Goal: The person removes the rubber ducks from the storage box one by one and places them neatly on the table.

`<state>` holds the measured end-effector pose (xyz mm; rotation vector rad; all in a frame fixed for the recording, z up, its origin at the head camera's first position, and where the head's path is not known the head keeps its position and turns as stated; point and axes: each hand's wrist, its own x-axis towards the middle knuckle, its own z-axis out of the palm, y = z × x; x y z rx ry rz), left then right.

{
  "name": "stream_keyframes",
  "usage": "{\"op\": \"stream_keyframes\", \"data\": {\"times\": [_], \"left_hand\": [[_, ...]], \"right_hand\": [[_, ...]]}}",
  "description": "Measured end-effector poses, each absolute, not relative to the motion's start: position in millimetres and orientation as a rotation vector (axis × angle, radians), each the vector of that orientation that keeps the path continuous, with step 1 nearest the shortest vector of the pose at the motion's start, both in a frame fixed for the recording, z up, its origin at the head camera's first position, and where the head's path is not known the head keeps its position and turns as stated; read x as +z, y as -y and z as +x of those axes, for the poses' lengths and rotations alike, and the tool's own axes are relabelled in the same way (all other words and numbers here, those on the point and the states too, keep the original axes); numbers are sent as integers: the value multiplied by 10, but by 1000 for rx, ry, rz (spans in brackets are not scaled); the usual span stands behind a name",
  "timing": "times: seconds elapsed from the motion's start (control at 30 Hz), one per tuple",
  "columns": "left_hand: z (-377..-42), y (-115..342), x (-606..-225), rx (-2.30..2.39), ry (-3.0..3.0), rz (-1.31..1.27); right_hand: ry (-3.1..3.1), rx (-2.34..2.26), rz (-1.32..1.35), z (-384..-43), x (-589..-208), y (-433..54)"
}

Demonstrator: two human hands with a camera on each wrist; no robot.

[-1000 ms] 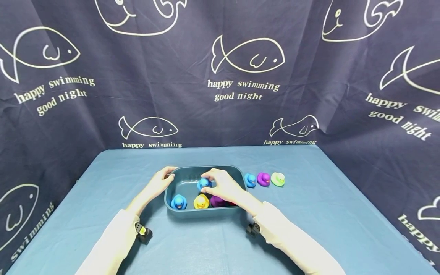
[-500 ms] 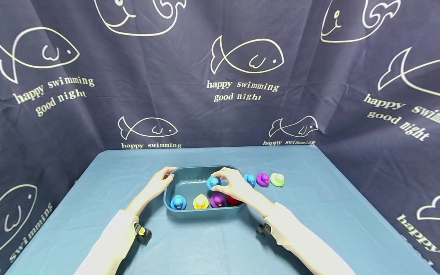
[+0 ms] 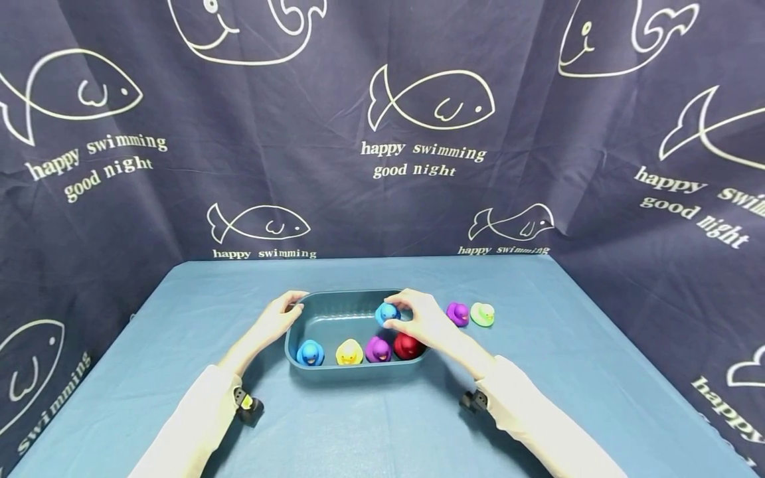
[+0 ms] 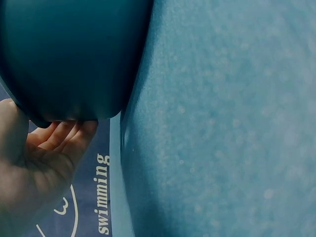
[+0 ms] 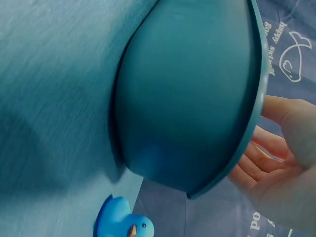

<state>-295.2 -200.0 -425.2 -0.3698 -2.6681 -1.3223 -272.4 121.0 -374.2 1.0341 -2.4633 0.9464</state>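
Note:
A dark teal box point(image 3: 352, 373) stands mid-table. My left hand point(image 3: 277, 317) holds its back left corner; in the left wrist view the fingers point(image 4: 74, 136) touch the outside wall. Over the box's back right part, my right hand point(image 3: 421, 318) pinches a blue rubber duck point(image 3: 388, 313) between thumb and fingers. The box wall point(image 5: 187, 94) hides that duck in the right wrist view. Along the box's front side sit a blue duck point(image 3: 311, 353), a yellow duck point(image 3: 349, 352), a purple duck point(image 3: 378, 349) and a red duck point(image 3: 407, 346).
Right of the box, a purple duck point(image 3: 458, 314) and a pale green duck point(image 3: 483, 315) stand on the blue tablecloth point(image 3: 568, 352). Another blue duck point(image 5: 118, 219) beside the box shows in the right wrist view. Dark printed cloth point(image 3: 335, 179) hangs around the table.
My right hand has moved right across the box with the blue duck, uncovering the purple and red ducks and covering the blue one outside. My left hand has stayed put.

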Motion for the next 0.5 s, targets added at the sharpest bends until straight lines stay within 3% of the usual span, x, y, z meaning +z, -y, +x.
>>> {"op": "stream_keyframes", "data": {"times": [0.5], "left_hand": [[-2950, 1995, -4249, -1325, 2666, -372]], "right_hand": [[2423, 962, 956, -2739, -3677, -1443]]}}
